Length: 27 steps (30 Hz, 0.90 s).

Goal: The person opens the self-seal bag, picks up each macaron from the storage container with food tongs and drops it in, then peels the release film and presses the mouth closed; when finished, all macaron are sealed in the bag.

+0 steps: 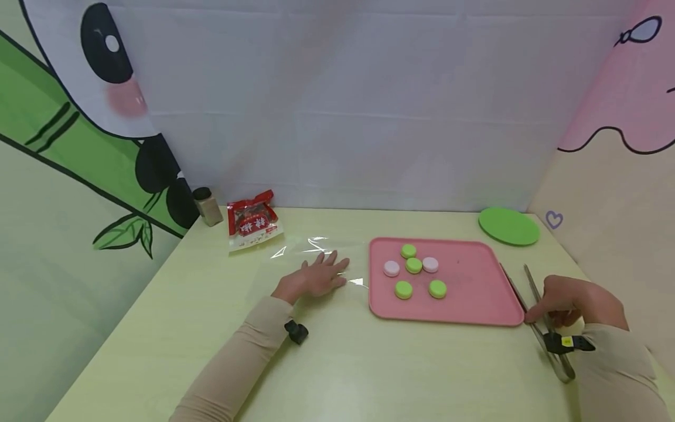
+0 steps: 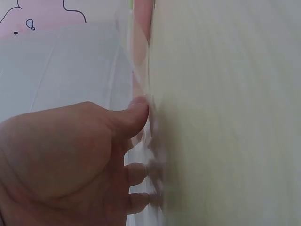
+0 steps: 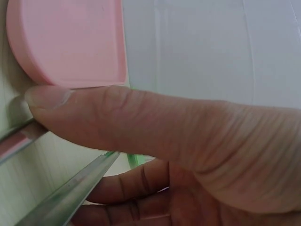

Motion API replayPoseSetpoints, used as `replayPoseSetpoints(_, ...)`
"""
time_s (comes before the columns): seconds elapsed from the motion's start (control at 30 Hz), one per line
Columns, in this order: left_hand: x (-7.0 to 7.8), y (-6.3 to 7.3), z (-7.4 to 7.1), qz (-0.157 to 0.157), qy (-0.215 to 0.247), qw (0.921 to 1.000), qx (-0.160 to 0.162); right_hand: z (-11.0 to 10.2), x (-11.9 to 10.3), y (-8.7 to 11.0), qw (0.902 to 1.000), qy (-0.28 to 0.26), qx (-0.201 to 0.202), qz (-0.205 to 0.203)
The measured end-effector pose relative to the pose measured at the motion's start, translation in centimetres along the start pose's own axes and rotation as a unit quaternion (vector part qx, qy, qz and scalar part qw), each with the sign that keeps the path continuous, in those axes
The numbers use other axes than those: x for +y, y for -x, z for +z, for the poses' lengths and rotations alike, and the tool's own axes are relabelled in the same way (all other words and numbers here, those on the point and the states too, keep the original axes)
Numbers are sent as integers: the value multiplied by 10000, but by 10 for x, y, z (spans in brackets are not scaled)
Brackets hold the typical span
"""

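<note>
Right grip (image 1: 579, 300): I had it on the tongs, my thumb laid along one leg and my fingers curled by the other, with the gap between held wide.
Tongs (image 3: 70, 193): they were under my right grip, legs apart, bend toward me, tips pointing away, just beside the tray's right edge.
Left grip (image 1: 316, 276): I kept it flat, fingers spread and resting on the film, clasping nothing.
Film (image 1: 295, 258): it lay clear and shiny beneath my left grip, left of the tray; I could not tell whether it touched the tray.
Tray (image 1: 480, 281): it sat pink between my two grips, my right thumb tip close by its near right corner.
Green pieces (image 1: 403, 289): four were on the tray's left half.
Pale pieces (image 1: 391, 268): two lay among the green ones.
Packet (image 1: 253, 223): it was red and white, beyond the film at the back left.
Jar (image 1: 208, 210): dark-lidded, it stood left of the packet.
Disc (image 1: 509, 225): it lay flat and green at the back right.
Table (image 1: 369, 363): its pale top carried all of these.
Cloth (image 1: 348, 88): it hung creased and pale behind the table.
</note>
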<state>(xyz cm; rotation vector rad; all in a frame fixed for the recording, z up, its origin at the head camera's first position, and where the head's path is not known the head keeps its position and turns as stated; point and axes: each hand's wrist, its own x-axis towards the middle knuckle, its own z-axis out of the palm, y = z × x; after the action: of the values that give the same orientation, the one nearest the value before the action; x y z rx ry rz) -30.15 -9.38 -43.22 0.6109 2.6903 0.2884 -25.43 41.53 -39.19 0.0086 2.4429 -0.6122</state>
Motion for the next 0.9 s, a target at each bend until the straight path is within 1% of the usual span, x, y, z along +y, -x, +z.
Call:
replayPoseSetpoints(0.2, 1, -2, 1, -74, 33, 9999, 109, 0, 2, -1, 10000, 27, -7, -11)
replayPoseSetpoints(0.27, 2, -2, 0, -154, 144, 9996, 177, -1, 2, -1, 10000, 31, -9, -3)
replayPoseSetpoints(0.4, 3, -2, -1, -215, 521, 9977, 381, -2, 0, -1, 10000, 38, -28, 7)
replayPoseSetpoints(0.57, 1, -2, 0, -61, 852, 9943, 643, -5, 1, 0, 10000, 29, -29, 44)
replayPoseSetpoints(0.7, 1, 0, -2, 80, 868, 9931, 787, -7, 3, 0, 10000, 56, 72, 26)
replayPoseSetpoints(0.9, -3, 2, -6, 146, 853, 9931, 792, -11, 8, -2, 10000, 28, 57, 46)
